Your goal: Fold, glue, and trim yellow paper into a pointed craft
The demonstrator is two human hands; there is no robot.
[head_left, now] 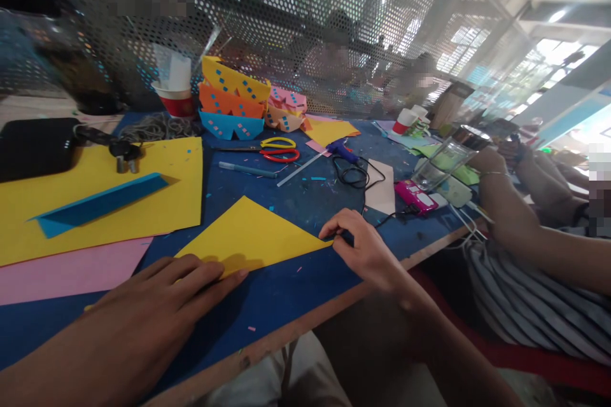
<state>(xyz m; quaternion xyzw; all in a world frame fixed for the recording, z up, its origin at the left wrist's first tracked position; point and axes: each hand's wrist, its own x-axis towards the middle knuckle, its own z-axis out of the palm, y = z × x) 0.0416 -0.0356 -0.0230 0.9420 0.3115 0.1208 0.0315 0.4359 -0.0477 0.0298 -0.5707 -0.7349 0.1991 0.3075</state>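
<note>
A yellow paper folded into a triangle [248, 232] lies on the blue table [286, 292] in front of me. My left hand [162, 296] lies flat on its near left corner, fingers stretched out. My right hand [363, 248] presses its fingertips on the triangle's right tip, fingers bent and pinched together. Neither hand lifts the paper.
A large yellow sheet [95, 203] with a folded blue strip [95, 206] lies at left over a pink sheet [71, 270]. Scissors [279, 147], a pen [248, 170], a glue gun with cable [346, 159], a pink phone [415, 196], paper cups and stacked paper crafts [233, 105] sit further back. A person in a striped shirt [534, 292] sits at right.
</note>
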